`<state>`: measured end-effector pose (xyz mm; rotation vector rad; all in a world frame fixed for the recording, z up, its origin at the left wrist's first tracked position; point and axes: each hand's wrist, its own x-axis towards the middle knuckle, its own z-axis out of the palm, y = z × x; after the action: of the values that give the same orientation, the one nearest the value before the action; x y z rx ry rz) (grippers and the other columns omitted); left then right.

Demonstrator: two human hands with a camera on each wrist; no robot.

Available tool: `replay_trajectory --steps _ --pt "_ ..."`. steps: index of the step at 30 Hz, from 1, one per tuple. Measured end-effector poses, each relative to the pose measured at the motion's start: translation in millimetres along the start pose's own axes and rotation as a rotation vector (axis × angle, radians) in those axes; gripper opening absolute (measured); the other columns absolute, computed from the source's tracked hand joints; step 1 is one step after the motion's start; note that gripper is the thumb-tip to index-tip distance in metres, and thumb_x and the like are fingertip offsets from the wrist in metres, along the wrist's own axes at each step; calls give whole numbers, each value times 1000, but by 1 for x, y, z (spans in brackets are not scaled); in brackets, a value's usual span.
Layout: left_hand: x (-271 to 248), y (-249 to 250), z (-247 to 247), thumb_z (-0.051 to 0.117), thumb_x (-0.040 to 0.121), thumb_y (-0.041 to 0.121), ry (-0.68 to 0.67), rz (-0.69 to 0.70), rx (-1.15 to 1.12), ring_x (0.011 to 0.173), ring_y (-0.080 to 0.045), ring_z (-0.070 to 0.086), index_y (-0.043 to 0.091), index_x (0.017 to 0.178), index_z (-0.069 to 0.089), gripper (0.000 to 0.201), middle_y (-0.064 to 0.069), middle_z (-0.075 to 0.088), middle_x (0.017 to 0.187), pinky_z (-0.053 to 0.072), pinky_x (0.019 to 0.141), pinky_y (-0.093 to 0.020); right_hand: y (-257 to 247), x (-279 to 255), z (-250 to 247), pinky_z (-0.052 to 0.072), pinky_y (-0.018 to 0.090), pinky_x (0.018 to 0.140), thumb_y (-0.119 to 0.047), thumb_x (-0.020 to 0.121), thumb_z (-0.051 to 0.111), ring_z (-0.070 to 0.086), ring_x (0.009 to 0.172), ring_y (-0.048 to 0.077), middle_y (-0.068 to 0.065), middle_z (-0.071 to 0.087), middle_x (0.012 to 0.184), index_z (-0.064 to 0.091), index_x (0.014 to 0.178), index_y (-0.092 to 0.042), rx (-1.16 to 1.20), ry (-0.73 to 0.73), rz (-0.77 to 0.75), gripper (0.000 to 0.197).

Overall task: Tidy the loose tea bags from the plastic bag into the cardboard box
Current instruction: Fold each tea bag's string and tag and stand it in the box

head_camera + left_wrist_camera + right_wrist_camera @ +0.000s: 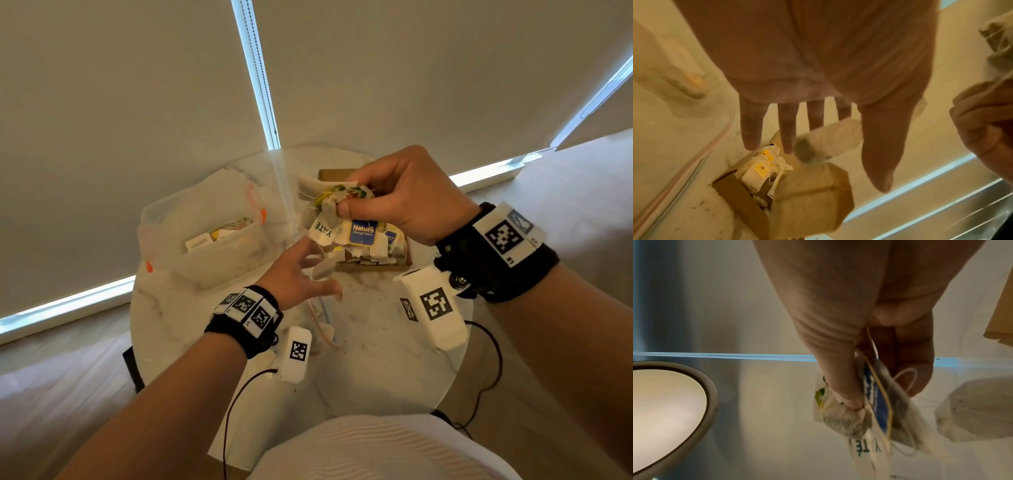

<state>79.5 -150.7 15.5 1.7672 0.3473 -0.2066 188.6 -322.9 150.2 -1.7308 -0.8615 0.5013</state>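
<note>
My right hand (349, 195) grips a bunch of tea bags (337, 214) by their tops, held above the near-left corner of the cardboard box (373, 266). Tags reading "YATE" and "Nature's" hang from the bunch (865, 410). The box holds several more tea bags (760, 170). My left hand (317, 270) is open just below the bunch, with its fingers (750, 129) spread and straight. A loose tea bag (828, 142) shows blurred between the fingers and thumb; whether it touches them is unclear. The clear zip plastic bag (323, 320) lies flat on the table near my left wrist.
A clear plastic container (202, 233) with orange clips and a few packets stands on the left of the round marble table (387, 349). Tea crumbs speckle the tabletop. Window blinds hang close behind the table. Cables trail off its near edge.
</note>
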Motion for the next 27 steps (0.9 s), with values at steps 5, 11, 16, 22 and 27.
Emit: replay_trajectory --steps 5,11,16,22,27 --pt "-6 -10 -4 84 76 7 -89 29 15 110 1 60 50 117 53 66 19 61 125 50 86 -20 -10 7 4 61 36 74 -9 77 79 72 82 30 12 75 90 75 94 -4 34 3 -35 18" --pt "-4 -11 9 72 88 8 -36 -85 -286 91 -25 71 21 113 62 30 -11 69 111 60 78 -47 -21 14 8 60 30 70 -8 79 78 72 78 26 12 75 89 75 93 -4 34 -28 -61 14" --pt "-7 -12 4 69 86 10 -60 -212 -787 94 -34 70 5 105 65 20 -19 66 108 60 74 -45 -23 14 7 59 26 69 -8 79 78 72 75 22 10 76 89 75 92 -6 21 -36 -65 14" --pt "-20 -16 -15 86 62 9 -233 -71 -1092 126 -44 53 -6 129 51 77 -29 52 136 48 103 -53 -16 12 6 59 40 78 -8 78 78 71 86 31 15 75 94 75 96 -6 22 -32 -56 19" --pt "-18 -1 -15 67 75 67 -156 -145 -1163 129 -46 44 7 125 67 78 -25 57 133 38 107 -57 -13 13 11 57 39 87 -9 77 79 71 96 30 11 76 94 76 92 -8 7 -48 -63 16"
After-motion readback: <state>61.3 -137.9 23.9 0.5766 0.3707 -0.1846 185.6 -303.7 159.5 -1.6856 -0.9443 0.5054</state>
